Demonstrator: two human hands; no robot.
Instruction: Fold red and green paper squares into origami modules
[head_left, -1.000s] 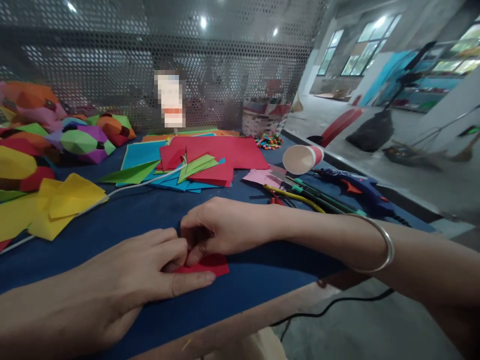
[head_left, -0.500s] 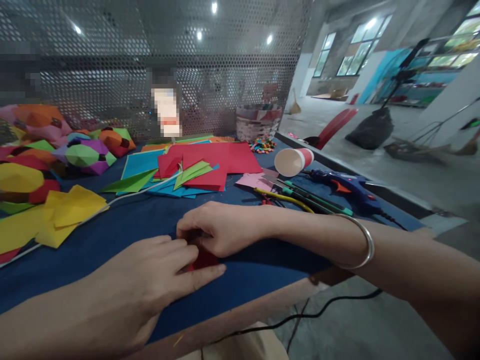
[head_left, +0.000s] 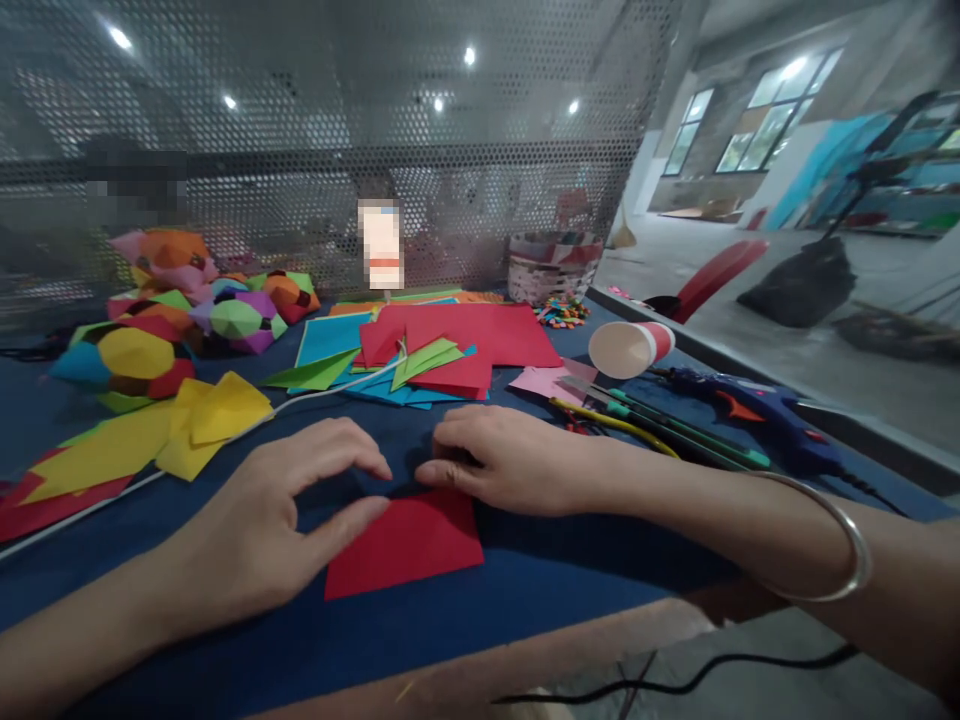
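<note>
Head view. A flat, four-sided piece of bright red paper (head_left: pixel 412 550) lies on the blue-covered surface (head_left: pixel 570 560), between the two hands and on the wearer's side of their fingertips. The left hand (head_left: pixel 274 510) is spread into a wide C, thumb and fingers well apart, with nothing in its grasp; the thumb tip reaches the paper's upper left part, though whether it presses there cannot be told. The right hand (head_left: pixel 510 455), with a silver-coloured bangle (head_left: pixel 855 560) on its wrist, is half curled at the paper's far edge, thumb close to the bent fingers; no object shows between them, and contact with the sheet cannot be made out.

Beyond the left hand lie creased yellow paper pieces (head_left: pixel 225 405), crossed by a thin white cord (head_left: pixel 319 395), and, farther off, a cluster of multicoloured faceted paper balls (head_left: pixel 244 320). Straight beyond both hands is a pile of large red paper sheets (head_left: pixel 510 335), with folded light green paper strips (head_left: pixel 427 360) on top. Just beyond the right forearm rest slim green-and-black tools (head_left: pixel 690 430) and a curved yellow handle (head_left: pixel 615 422); past these are a blue glue gun with an orange trigger (head_left: pixel 765 410) and a red-and-white paper cup (head_left: pixel 630 350) on its side.
</note>
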